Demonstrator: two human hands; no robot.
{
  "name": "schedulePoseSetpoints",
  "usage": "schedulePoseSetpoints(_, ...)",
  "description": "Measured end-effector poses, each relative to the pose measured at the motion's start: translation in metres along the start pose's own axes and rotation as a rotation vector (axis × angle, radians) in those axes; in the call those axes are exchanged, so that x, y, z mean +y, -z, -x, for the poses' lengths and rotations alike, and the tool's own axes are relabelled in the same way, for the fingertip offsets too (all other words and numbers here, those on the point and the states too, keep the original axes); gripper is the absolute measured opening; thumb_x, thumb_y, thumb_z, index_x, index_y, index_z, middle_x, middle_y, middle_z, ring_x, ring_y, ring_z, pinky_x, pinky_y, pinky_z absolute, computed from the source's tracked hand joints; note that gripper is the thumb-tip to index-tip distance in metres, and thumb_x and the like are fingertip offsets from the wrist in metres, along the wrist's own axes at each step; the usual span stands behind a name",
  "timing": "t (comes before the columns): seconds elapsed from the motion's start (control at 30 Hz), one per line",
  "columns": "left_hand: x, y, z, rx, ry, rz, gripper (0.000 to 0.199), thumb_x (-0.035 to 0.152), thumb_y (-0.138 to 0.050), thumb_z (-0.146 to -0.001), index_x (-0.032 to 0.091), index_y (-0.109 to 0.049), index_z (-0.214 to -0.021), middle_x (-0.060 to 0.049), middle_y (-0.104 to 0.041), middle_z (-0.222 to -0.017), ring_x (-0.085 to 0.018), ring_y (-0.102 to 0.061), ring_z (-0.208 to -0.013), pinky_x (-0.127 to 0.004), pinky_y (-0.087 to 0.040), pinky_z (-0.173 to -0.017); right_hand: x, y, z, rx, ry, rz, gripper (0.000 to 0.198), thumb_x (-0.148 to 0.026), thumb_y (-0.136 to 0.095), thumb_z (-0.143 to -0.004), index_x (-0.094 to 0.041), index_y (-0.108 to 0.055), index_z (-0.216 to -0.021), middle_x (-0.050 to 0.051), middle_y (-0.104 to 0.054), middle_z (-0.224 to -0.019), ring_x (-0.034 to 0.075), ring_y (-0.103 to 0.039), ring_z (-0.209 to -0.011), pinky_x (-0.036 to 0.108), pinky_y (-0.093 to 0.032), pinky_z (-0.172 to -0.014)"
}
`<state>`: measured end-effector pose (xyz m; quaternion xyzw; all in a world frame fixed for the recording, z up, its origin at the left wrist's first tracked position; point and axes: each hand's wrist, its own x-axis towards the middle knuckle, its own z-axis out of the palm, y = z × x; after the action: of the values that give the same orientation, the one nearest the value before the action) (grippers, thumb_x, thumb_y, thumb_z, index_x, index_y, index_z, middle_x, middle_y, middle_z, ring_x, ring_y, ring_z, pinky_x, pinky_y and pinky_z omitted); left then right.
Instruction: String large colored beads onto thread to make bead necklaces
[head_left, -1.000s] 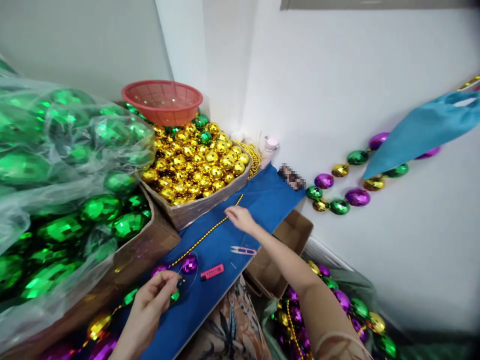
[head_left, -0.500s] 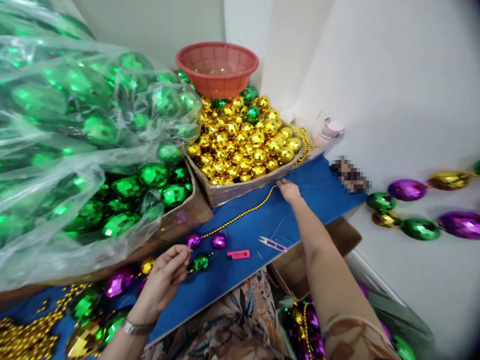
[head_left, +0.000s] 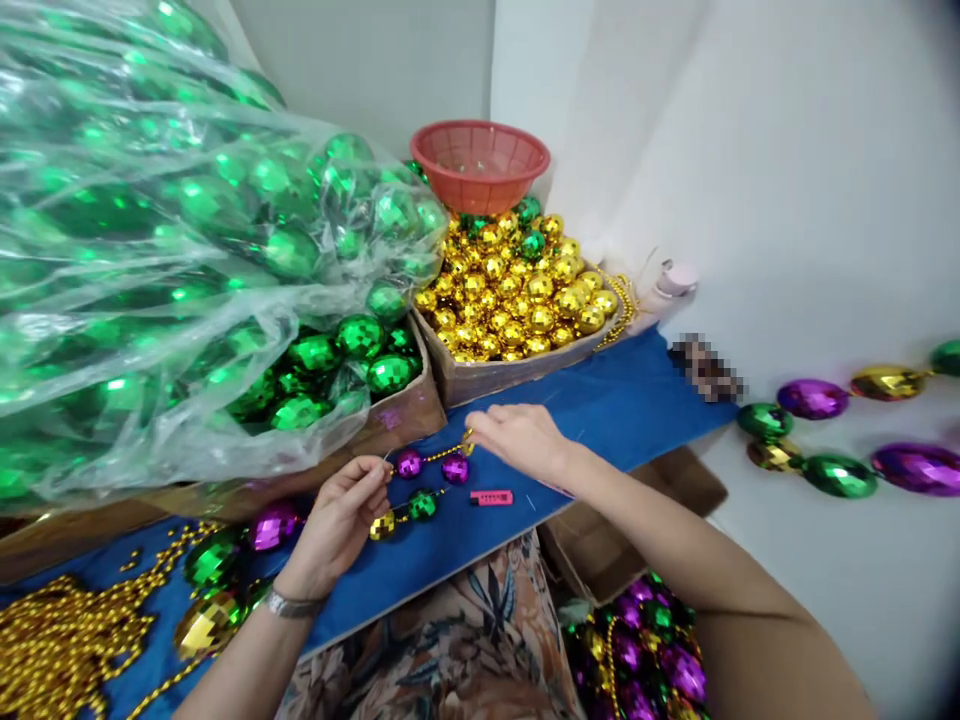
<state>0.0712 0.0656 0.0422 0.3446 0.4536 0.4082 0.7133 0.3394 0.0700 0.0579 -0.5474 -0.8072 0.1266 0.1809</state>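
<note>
Pinching a gold strand (head_left: 445, 453), the right hand (head_left: 525, 438) sits between box (head_left: 495, 380) and table edge (head_left: 450, 570), left hand (head_left: 343, 512) clamped on thread (head_left: 388, 457).

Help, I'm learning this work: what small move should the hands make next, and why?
Probably a gentle pull with the right hand to draw the gold strand taut: that hand pinches it, and it runs from there to the purple ball beside the left hand, which could steady that end.
</note>
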Motion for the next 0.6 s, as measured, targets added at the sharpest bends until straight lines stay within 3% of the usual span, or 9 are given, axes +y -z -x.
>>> schedulePoseSetpoints(0.13,0.002,-0.001,0.004,-0.001,-0.109,-0.166,0.020,0.031,-0.074,-0.074,0.016,-0.062,-0.078,0.005,-0.045,-0.061,-0.005,-0.030,-0.049,-0.018,-0.023,-0.044,-0.067,0.021,-0.014,-0.123,0.388,0.041,0.029,-0.025,-0.050,-0.092,-0.027,-0.053,-0.121,0.002,-0.069,-0.084,0.015,-0.059,-0.068,0.024,-0.030,-0.054)
schedulePoseSetpoints(0.23,0.002,0.000,0.007,0.002,-0.254,-0.335,0.016,0.029,-0.072,-0.074,0.015,-0.063,-0.072,0.004,-0.047,-0.058,-0.007,-0.034,-0.051,-0.020,-0.026,-0.047,-0.096,0.023,-0.027,-0.212,0.504,0.119,0.045,-0.017,-0.050,-0.088,-0.023,-0.044,-0.132,0.004,-0.071,-0.090,0.017,-0.062,-0.070,0.026,-0.031,-0.054)
schedulePoseSetpoints(0.33,0.004,0.002,0.012,-0.050,-0.286,-0.390,0.018,0.031,-0.069,-0.076,0.014,-0.064,-0.070,0.002,-0.053,-0.062,-0.007,-0.033,-0.051,-0.021,-0.025,-0.048,-0.108,0.014,-0.036,-0.254,0.491,0.121,0.045,-0.020,-0.051,-0.088,-0.020,-0.043,-0.133,0.004,-0.072,-0.090,0.017,-0.063,-0.070,0.025,-0.032,-0.054)
schedulePoseSetpoints(0.47,0.006,0.008,0.018,-0.098,-0.231,-0.402,0.024,0.038,-0.067,-0.079,0.014,-0.066,-0.076,0.002,-0.052,-0.063,-0.006,-0.030,-0.050,-0.020,-0.023,-0.046,-0.110,0.003,-0.043,-0.243,0.293,0.098,0.040,-0.035,-0.048,-0.095,-0.016,-0.047,-0.129,0.007,-0.071,-0.082,0.018,-0.063,-0.066,0.025,-0.032,-0.056)
schedulePoseSetpoints(0.6,0.005,0.017,0.023,-0.062,-0.230,-0.366,0.027,0.041,-0.069,-0.077,0.014,-0.065,-0.077,0.005,-0.046,-0.059,-0.006,-0.029,-0.049,-0.019,-0.023,-0.045,-0.107,-0.002,-0.045,-0.272,0.272,0.085,0.028,-0.036,-0.046,-0.098,-0.016,-0.064,-0.092,0.006,-0.070,-0.078,0.017,-0.064,-0.070,0.024,-0.030,-0.058)
